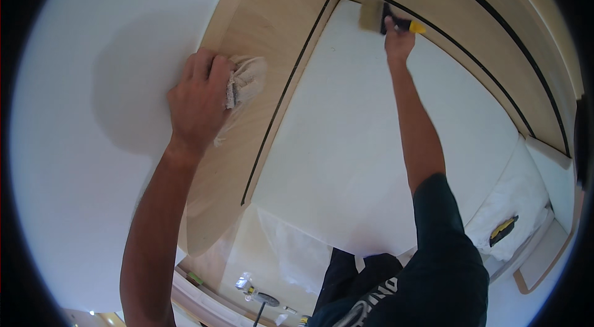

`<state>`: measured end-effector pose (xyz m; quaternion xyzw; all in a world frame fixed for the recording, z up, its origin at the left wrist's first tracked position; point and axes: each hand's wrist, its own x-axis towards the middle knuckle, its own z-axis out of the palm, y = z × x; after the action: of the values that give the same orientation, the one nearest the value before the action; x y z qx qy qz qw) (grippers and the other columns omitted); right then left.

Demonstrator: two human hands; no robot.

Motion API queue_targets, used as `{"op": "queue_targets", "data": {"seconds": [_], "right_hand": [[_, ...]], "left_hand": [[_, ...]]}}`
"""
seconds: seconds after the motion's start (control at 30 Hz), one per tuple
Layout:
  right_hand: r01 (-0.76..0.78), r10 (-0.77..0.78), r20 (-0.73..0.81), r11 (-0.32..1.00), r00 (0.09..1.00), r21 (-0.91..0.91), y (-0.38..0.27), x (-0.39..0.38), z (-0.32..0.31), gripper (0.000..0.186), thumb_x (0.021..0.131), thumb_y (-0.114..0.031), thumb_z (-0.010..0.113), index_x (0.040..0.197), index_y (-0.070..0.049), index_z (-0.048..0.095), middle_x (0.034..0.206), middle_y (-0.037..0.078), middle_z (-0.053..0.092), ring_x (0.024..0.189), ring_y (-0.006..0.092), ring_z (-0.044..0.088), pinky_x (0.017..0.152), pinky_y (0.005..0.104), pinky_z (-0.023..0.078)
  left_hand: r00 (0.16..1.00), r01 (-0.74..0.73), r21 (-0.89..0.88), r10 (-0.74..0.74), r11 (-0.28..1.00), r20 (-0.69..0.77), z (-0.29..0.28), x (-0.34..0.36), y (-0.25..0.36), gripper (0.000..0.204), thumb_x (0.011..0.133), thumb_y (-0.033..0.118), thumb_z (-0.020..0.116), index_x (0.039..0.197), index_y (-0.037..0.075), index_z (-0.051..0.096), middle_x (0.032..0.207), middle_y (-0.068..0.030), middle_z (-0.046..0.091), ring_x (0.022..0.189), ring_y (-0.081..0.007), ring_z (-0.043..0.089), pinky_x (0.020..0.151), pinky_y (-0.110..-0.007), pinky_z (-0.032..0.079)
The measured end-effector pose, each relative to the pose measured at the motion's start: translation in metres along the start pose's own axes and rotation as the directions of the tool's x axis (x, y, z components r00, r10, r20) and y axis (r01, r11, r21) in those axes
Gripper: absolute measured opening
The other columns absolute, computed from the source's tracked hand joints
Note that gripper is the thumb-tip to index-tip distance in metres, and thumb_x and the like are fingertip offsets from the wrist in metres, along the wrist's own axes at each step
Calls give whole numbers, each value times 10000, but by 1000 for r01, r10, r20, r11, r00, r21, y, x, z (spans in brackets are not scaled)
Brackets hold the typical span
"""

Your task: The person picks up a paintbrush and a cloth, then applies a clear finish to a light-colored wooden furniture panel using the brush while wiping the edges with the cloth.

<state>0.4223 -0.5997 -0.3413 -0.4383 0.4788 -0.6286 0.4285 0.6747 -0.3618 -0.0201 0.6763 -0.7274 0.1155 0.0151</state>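
My left hand (199,101) is closed around a crumpled off-white cloth (250,76) at the edge of a light wood panel (247,135). Loose threads hang from the cloth beside the fingers. Farther away, my right hand (401,45) grips a wide flat brush (372,16) by its black and yellow handle. The pale bristles point left, slightly blurred, near the far corner where the wood panels meet. Below the brush lies a broad white mattress-like surface (371,135). Whether the bristles touch it or the panel, I cannot tell.
Black strips run along the wood panels. A smooth white wall (80,160) fills the left. At right, a black and yellow tool (503,230) lies on a white covering. A black round-headed object (266,299) and clear plastic sheeting (297,259) are low down near my legs.
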Motion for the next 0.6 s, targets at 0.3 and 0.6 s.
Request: {"op": "queue_targets", "data": {"seconds": [0.3, 0.6], "right_hand": [[326, 44, 616, 818, 786, -474, -41, 19, 54, 265, 871, -144, 700, 1127, -164, 634, 1004, 128, 713, 953, 309, 689, 819, 401, 528], [518, 285, 882, 724, 376, -455, -38, -84, 36, 147, 951, -205, 613, 1094, -235, 601, 852, 164, 685, 796, 381, 674, 709, 479, 517]], "left_hand": [[998, 29, 23, -30, 999, 52, -7, -12, -5, 328, 710, 104, 776, 950, 126, 553, 968, -61, 542, 889, -277, 609, 624, -405, 533], [1000, -11, 48, 11, 999, 6, -6, -11, -5, 401, 643, 0, 761, 940, 139, 530, 964, -11, 514, 902, -209, 581, 555, -344, 535]]}}
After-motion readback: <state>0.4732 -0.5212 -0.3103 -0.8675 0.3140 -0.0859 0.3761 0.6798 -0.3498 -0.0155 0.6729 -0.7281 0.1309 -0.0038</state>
